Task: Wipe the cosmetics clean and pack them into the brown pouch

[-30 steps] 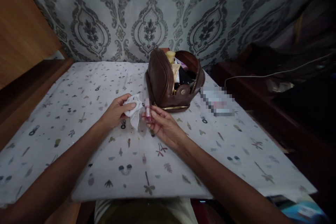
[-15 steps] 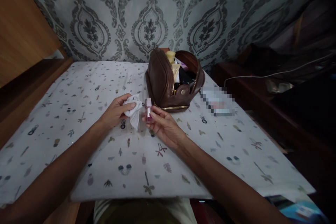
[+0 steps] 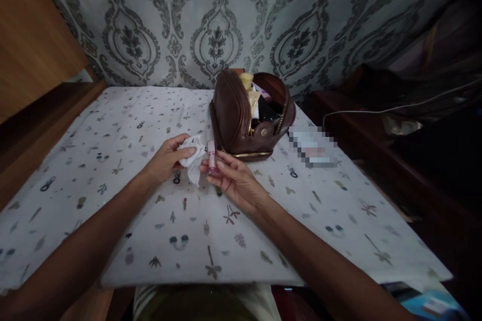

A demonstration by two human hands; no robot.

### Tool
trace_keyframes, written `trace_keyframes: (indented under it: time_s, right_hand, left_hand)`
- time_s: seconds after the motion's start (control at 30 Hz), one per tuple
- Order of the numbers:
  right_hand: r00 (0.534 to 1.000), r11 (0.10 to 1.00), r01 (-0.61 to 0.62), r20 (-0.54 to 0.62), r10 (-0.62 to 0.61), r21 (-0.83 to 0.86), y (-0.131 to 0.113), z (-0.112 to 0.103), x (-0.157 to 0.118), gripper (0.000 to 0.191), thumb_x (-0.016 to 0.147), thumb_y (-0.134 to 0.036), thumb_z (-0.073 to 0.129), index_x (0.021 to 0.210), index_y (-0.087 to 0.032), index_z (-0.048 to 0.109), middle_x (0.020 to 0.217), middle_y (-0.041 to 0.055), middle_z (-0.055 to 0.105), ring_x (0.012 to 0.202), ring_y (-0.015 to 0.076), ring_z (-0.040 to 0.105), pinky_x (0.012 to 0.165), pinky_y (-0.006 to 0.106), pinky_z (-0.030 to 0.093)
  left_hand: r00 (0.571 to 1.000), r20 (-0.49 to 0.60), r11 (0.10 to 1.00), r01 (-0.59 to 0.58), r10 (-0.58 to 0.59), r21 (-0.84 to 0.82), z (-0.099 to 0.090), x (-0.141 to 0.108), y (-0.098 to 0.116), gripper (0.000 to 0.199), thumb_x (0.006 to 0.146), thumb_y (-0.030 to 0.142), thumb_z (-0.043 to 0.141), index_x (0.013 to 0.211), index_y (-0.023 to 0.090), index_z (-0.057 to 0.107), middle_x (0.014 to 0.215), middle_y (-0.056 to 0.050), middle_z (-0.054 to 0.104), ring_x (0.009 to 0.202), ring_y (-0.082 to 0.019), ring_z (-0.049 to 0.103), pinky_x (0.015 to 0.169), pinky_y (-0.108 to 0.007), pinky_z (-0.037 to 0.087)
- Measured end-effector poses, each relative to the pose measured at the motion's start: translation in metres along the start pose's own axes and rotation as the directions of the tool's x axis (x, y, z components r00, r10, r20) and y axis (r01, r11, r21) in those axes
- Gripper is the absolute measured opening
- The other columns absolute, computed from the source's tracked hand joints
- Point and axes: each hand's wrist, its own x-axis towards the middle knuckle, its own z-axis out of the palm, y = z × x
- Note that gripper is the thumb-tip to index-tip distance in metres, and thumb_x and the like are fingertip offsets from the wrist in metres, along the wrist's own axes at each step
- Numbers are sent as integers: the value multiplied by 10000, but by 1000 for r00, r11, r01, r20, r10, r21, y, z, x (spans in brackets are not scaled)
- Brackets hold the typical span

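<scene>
Between the fingers and thumb of my left hand (image 3: 171, 157) is a crumpled white wipe (image 3: 193, 156), one end of it hanging down. My right hand (image 3: 239, 180) pinches a small pink lip gloss tube (image 3: 212, 163), its pale pink cap (image 3: 211, 146) pointing up. The tube stands just right of the wipe, with little space between them. Behind my right hand sits a brown leather bag (image 3: 235, 120), unzipped at the top. Inside it show a yellow-capped item (image 3: 246, 80), a beige tube (image 3: 253, 103) and dark things I cannot make out.
A white patterned cloth (image 3: 124, 220) covers the table. Right of the bag lies a flat, blurred-out item (image 3: 313, 146). A wooden cabinet (image 3: 41, 25) borders the left side, and a pale cable (image 3: 376, 111) runs over dark furniture at the right. Patterned wallpaper (image 3: 165, 25) rises behind.
The lip gloss tube has turned slightly in my right hand and moved a little left, nearer the wipe. My left hand keeps its hold on the wipe.
</scene>
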Motion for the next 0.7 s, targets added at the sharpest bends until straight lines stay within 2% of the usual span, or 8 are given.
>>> trace_keyframes:
  time_s: [0.23,0.37,0.43,0.6,0.7]
  right_hand:
    - [1000,1000,-2,-21,2,11,2,-2,2,254,773,-269,811,964,-180,669,974,58,760,886,160,736,747,246,605]
    - [1000,1000,4,-3,-4,4,2,-1,2,276,779,-273,804,996,-187,656,1000,56,753,917,165,731,809,278,604]
    - [1000,1000,3,0,-3,-14,3,0,1,320,769,-288,814,1016,-207,628,1007,50,748,922,167,729,791,279,600]
    - [998,979,55,13,-53,-195,8,-2,2,365,736,-352,833,997,-238,605,951,10,715,865,155,710,702,245,565]
    - [988,910,154,75,-136,-384,12,-6,2,336,781,-374,775,1054,-238,632,945,11,690,858,155,679,711,259,542]
  left_hand:
    - [1000,15,1000,-10,10,-5,-2,1,-3,336,662,396,826,823,191,614,648,59,530,512,-67,457,464,-174,353]
    - [1000,11,1000,-13,13,-14,-1,0,-2,339,660,399,826,814,191,608,661,56,536,509,-67,459,464,-178,364]
    - [999,12,999,-33,33,-10,0,-1,-2,326,677,403,815,810,193,604,656,57,525,508,-67,454,458,-177,354]
    - [990,32,989,-137,135,49,4,-3,-1,303,742,432,769,825,195,600,614,66,472,479,-60,389,431,-173,279]
    - [987,68,982,-151,144,111,5,-4,1,326,768,475,733,861,194,599,621,62,473,490,-70,392,446,-179,302]
